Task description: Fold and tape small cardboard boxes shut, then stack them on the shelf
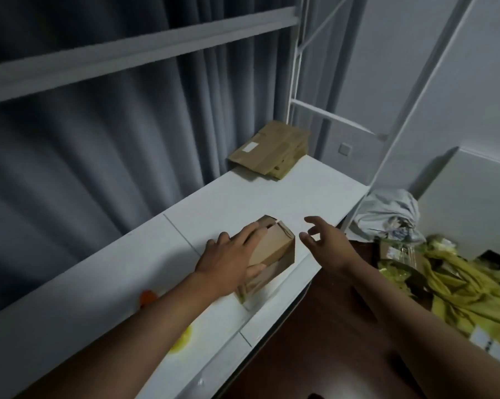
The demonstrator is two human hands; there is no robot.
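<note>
A small brown cardboard box (274, 249) lies on the white shelf board (202, 214), near its front edge. My left hand (231, 259) rests over the box's left side, fingers along the top and thumb on the near face. To the right of the box my right hand (323, 240) hovers with its fingers spread, holding nothing and not touching the box. A pile of flat brown cardboard pieces (272, 149) lies at the far end of the shelf, against the white upright frame.
Grey curtains (99, 156) hang behind the shelf, and a white rail (128, 53) crosses above. On the dark floor to the right lie crumpled grey cloth (387, 214) and yellow-green packaging (459, 289). Orange and yellow items (182, 336) peek out beside my left forearm.
</note>
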